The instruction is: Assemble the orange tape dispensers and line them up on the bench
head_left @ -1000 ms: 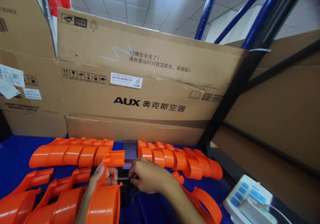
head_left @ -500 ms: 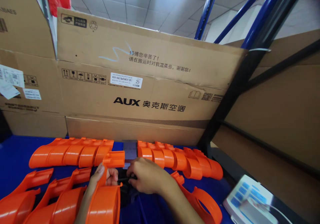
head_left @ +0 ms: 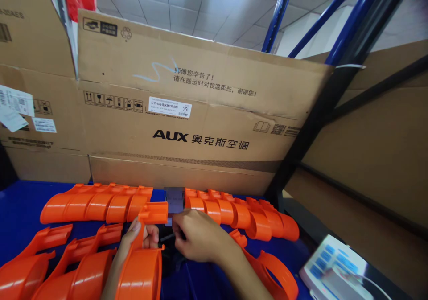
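My left hand [head_left: 151, 236] is wrapped round the narrow neck of an orange plastic part [head_left: 139, 271]. The part has a wide curved band at its lower end and a short ribbed block on top, level with my thumb. Just to the right, my right hand [head_left: 197, 235] is closed, its fingers curled with the fingertips pointing left. What they pinch, if anything, is hidden. Below and between the hands lie small black pieces [head_left: 170, 243], too dark to make out. A phone-like dark screen [head_left: 174, 197] stands behind my right hand, partly covered by it.
Similar orange parts stand in rows at back left [head_left: 96, 206] and back right [head_left: 240, 215]; more lie at front left [head_left: 88, 275] and right [head_left: 276, 271]. A white device with blue keys [head_left: 334, 264] sits at the right. Cardboard [head_left: 200, 166] walls the blue surface [head_left: 20, 202].
The fingers of my right hand have drawn back slightly to the right and curled tighter, away from the black pieces. My left hand keeps its grip on the orange part.
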`<state>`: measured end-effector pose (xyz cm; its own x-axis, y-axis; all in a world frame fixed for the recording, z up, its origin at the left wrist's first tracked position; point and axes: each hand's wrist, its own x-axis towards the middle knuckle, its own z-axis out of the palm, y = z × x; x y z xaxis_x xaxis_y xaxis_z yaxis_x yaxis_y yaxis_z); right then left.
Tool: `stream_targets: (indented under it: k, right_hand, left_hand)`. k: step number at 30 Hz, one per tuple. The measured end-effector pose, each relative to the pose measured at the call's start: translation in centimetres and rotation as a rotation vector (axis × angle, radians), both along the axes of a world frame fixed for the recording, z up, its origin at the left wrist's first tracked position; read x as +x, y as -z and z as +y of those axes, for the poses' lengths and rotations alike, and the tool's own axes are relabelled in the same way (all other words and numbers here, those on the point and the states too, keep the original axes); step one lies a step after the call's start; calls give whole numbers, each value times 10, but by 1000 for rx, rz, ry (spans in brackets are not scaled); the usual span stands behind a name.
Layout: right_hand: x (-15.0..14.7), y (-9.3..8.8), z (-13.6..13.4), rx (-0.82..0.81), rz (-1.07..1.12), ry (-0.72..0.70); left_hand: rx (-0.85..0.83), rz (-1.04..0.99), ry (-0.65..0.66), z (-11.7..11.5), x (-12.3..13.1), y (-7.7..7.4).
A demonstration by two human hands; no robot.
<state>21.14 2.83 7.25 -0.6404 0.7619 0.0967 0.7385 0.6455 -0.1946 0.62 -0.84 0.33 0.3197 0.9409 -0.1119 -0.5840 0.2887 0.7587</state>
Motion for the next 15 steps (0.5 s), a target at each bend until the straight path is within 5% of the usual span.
stream_targets:
  k: [15]
  right_hand:
    - [4,4,0,-57,128,-98]
  left_hand:
    - [-28,9,7,3,-2,1]
